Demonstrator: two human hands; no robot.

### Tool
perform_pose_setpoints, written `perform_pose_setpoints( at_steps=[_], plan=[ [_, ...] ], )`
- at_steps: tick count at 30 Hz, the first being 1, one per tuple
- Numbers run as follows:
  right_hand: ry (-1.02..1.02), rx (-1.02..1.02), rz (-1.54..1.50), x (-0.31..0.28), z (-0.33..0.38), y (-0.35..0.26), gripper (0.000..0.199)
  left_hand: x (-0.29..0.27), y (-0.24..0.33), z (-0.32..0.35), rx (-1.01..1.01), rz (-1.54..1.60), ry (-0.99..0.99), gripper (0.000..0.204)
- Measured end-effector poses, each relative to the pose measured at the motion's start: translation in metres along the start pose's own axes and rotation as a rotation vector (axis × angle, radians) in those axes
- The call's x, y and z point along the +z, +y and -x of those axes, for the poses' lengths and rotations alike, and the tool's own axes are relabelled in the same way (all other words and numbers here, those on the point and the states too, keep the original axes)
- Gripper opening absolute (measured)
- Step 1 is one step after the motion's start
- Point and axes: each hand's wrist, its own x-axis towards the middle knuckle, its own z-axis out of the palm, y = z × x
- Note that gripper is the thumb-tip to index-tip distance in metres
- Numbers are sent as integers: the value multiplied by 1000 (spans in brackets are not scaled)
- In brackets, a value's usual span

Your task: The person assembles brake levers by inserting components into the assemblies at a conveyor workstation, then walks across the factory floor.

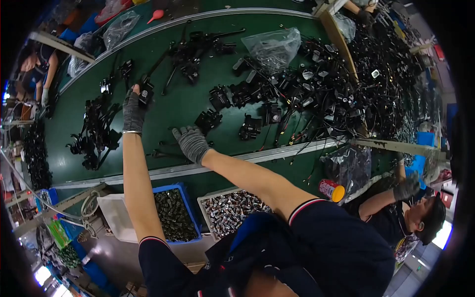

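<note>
My left hand (132, 113), in a grey striped glove with a bare thumb tip, is closed on a black lever assembly (145, 94) whose long lever points away over the green bench. To its right, my gloved right hand (191, 142) is low over the bench with its fingers apart and nothing visible in them. Just beyond those fingers sits a black housing (208, 120). Thin black levers (166, 154) lie beside and partly under the right hand. Left of my left hand is a heap of black lever assemblies (96, 131).
More lever assemblies (188, 57) lie at the back. A large pile of wired black parts (316, 74) and a clear plastic bag (274, 49) occupy the right. Below the bench edge stand a blue bin (180, 215) and a white bin (230, 210) of small parts. A co-worker (396, 208) is at right.
</note>
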Motion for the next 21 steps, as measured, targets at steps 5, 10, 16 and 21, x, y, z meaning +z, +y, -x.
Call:
perform_pose_setpoints(
  at_steps=[5, 10, 16, 21],
  plan=[
    [74, 51, -55, 22, 33, 24, 48, 96, -47, 28, 425, -97, -183, 44],
    [217, -12, -465, -8, 85, 36, 30, 106, -106, 61, 737, -1304, -278, 61],
    [19, 312, -483, -60, 216, 111, 19, 124, -161, 117, 440, -1796, -125, 94],
    [26, 481, -1186, -97, 240, 126, 25, 99, -181, 136, 322, -1214, -23, 84]
  ],
)
